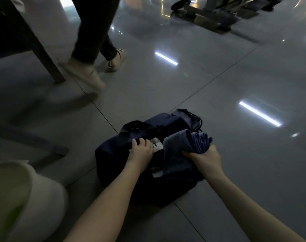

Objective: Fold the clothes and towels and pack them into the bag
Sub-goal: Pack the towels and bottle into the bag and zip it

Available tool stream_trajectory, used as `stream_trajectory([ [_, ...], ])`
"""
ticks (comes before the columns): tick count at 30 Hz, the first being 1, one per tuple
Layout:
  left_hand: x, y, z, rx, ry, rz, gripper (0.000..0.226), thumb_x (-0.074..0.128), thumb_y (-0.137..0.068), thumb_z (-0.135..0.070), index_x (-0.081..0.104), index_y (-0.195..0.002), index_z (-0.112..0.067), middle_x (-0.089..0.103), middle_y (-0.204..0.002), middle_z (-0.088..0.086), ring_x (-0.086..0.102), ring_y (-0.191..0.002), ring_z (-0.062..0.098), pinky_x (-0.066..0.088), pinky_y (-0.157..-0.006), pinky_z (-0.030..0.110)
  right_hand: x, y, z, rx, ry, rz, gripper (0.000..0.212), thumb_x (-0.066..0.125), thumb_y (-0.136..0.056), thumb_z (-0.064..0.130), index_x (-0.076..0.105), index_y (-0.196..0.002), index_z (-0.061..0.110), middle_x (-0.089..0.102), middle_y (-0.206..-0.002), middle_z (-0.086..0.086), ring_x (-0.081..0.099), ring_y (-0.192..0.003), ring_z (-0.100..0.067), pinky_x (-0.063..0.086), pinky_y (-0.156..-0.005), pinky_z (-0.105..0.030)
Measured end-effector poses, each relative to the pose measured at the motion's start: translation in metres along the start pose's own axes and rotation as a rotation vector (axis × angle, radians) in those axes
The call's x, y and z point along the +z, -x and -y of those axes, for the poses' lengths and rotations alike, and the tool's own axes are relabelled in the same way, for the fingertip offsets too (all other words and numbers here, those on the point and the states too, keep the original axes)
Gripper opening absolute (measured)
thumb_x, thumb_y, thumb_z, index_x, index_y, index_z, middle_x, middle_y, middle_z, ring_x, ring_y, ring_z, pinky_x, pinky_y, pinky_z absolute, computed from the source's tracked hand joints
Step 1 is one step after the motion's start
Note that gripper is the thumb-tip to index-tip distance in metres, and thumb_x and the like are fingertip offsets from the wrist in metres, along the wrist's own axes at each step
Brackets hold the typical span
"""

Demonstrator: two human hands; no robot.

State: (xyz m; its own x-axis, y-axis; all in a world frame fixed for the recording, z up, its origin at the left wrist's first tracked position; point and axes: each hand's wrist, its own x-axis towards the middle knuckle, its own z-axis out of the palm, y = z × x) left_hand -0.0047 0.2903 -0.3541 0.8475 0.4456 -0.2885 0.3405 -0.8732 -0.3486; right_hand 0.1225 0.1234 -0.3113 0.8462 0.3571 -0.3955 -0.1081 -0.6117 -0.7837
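- The left grip (142,148) has its fingers curled over a dark fold of cloth at the mouth of the navy bag (112,165), pinching that edge.
- The right grip (206,157) is closed round a bunched blue-grey towel (176,154); the fingers wrap its upper end and the rest hangs down below the fist.
- The towel sits between the two grips, over the bag's open mouth and touching its right side. Whether its lower end rests inside the bag I cannot tell.
- The bag lies on the grey tiled floor (218,102), directly under both grips, with a flap (185,119) thrown open beyond the right grip.
- Just right of the left grip, something white (156,145) shows inside the bag; it is too dim to make out.
- Well beyond the left grip, another person's dark-trousered legs (94,32) and pale shoes (116,60) are blurred, beside a slanted dark furniture leg (43,49).
- Near the left forearm, at the lower left, there is pale cloth (35,198).
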Motion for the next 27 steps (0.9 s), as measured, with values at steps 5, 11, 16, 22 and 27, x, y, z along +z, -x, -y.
stream_trajectory([
  [5,-0.001,-0.015,0.005,-0.08,0.091,0.012,0.033,0.038,-0.097,-0.017,0.05,-0.127,-0.005,0.049,-0.127,0.013,0.044,-0.116,0.033,0.036,-0.094,0.045,0.0,0.003,-0.001,-0.023,0.01,0.014,0.063,0.084,-0.063,0.033,0.044,-0.109,0.014,0.056,-0.094,0.0,0.057,-0.08,-0.02,0.054,-0.074,-0.041],
  [11,-0.033,-0.02,0.026,-0.107,0.155,-0.011,0.031,0.038,-0.099,-0.016,0.06,-0.12,-0.012,0.059,-0.124,0.009,0.054,-0.114,0.03,0.041,-0.089,0.036,-0.001,0.005,-0.002,-0.025,0.015,0.044,0.07,0.084,-0.062,0.035,0.044,-0.116,0.014,0.056,-0.098,-0.002,0.057,-0.085,-0.021,0.053,-0.074,-0.04],
  [16,-0.069,-0.019,0.055,-0.246,0.298,-0.021,0.031,0.038,-0.099,-0.023,0.065,-0.112,-0.012,0.064,-0.114,0.009,0.062,-0.104,0.03,0.04,-0.075,0.033,0.003,0.013,0.01,-0.041,0.048,0.114,0.07,0.081,-0.067,0.03,0.042,-0.123,0.012,0.054,-0.105,-0.005,0.056,-0.094,-0.027,0.051,-0.081,-0.044],
  [22,-0.087,-0.01,0.077,-0.234,0.336,0.014,0.032,0.037,-0.099,-0.026,0.064,-0.109,-0.011,0.064,-0.112,0.009,0.062,-0.101,0.029,0.04,-0.072,0.031,0.026,0.012,0.032,-0.125,0.073,0.12,0.055,0.076,-0.072,0.027,0.042,-0.112,0.012,0.056,-0.091,-0.002,0.058,-0.078,-0.021,0.048,-0.065,-0.035],
  [27,-0.085,-0.008,0.086,-0.187,0.338,0.02,0.034,0.037,-0.1,-0.03,0.064,-0.109,-0.011,0.063,-0.114,0.008,0.061,-0.102,0.029,0.041,-0.074,0.031,0.061,0.008,0.037,-0.205,0.115,0.058,0.047,0.067,-0.079,0.021,0.041,-0.116,0.007,0.057,-0.092,-0.006,0.056,-0.073,-0.022,0.037,-0.05,-0.028],
])
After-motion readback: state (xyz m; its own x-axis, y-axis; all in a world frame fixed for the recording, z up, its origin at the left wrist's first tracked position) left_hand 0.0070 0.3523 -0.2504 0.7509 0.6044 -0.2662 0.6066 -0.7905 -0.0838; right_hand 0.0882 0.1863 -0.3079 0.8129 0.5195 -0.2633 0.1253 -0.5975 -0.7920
